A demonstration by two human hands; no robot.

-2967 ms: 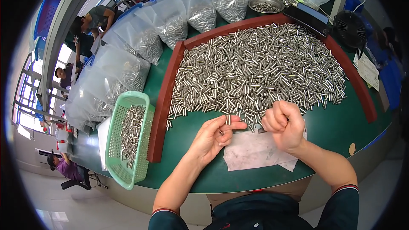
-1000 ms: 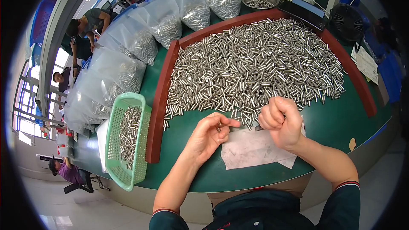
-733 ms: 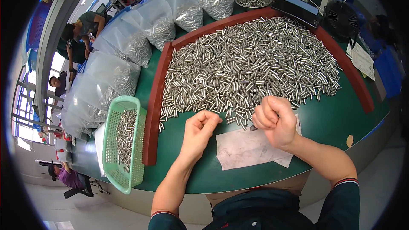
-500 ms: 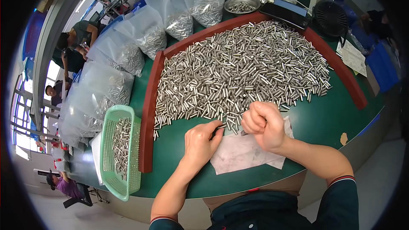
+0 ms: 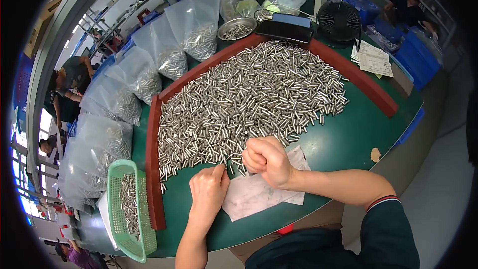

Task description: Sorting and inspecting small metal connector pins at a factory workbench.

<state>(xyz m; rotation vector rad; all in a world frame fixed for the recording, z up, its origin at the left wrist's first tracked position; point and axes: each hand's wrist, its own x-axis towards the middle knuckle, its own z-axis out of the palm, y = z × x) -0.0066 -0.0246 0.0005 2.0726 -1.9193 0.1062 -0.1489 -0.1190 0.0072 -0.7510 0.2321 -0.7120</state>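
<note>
A broad pile of short, shiny metal pins (image 5: 254, 89) covers the middle of the green table. At its near edge my left hand (image 5: 206, 187) is closed, back up, with thumb and forefinger pinched on a metal pin that mostly hides behind the fingertips. My right hand (image 5: 269, 162) is curled into a fist just to the right, against the pile's near edge. Whatever lies inside that fist is hidden. Under and between the hands, a smudged white sheet (image 5: 259, 197) rests on the table. A few loose pins lie between the two hands.
Dark red rails (image 5: 155, 169) border the pile. A green basket (image 5: 114, 219) with pins stands left, beside several pin-filled clear bags (image 5: 196, 25). Behind are a metal bowl (image 5: 236, 22), a phone (image 5: 284, 31) and a black fan (image 5: 339, 22); papers (image 5: 373, 59) lie right. Other people work farther off.
The view has shifted, so the table sits lower and farther left in it. My left hand's fingers have drawn closer together at the pile's edge; my right hand is still a fist.
</note>
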